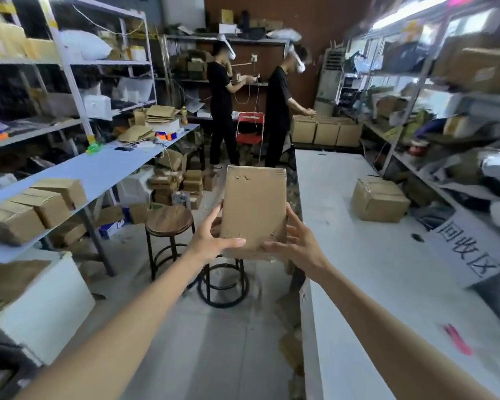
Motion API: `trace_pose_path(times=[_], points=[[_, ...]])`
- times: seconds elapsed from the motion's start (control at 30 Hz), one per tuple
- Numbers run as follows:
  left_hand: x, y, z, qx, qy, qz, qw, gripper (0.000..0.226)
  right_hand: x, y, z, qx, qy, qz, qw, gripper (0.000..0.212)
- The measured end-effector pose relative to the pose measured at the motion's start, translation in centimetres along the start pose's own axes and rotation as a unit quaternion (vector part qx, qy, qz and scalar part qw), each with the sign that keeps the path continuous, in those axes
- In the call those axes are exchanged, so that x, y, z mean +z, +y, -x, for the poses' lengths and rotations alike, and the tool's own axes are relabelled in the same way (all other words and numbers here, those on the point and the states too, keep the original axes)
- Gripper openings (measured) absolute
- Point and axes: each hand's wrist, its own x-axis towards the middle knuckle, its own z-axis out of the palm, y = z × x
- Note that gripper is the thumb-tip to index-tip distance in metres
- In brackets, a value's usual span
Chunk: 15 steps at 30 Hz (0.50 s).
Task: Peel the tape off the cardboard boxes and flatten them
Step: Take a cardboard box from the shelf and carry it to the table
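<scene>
Now my left hand (214, 241) and right hand (296, 245) pinch cardboard box (254, 203) bottom above stool (169, 220); top-heavy, may tip out.

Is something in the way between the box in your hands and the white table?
The left hand and right hand hold the box in the air beside the table. Nothing visible lies between; a second box sits farther back on it.

Matt scuffed cardboard box (253, 209); wooden stool seat (169, 220), smooth white tabletop (367, 255).
</scene>
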Motion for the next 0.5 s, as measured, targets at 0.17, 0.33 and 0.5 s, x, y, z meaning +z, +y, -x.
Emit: trace_pose_path(times=[0.17, 0.33, 0.5], points=[[0.3, -2.3, -8.5, 0.004, -0.046, 0.015, 0.999, 0.112, -0.6, 2.5, -6.8, 0.018, 0.035, 0.014, 0.999, 0.099], [-0.5, -4.1, -19.0, 0.006, -0.092, 0.027, 0.995, 0.113, -0.4, 4.7, -15.4, 0.05, 0.085, 0.022, 0.995, 0.104], [-1.7, -5.4, -29.5, 0.009, -0.131, 0.029, 0.991, 0.114, 0.0, 6.1, -23.9, 0.069, 0.122, 0.022, 0.99, 0.101]])
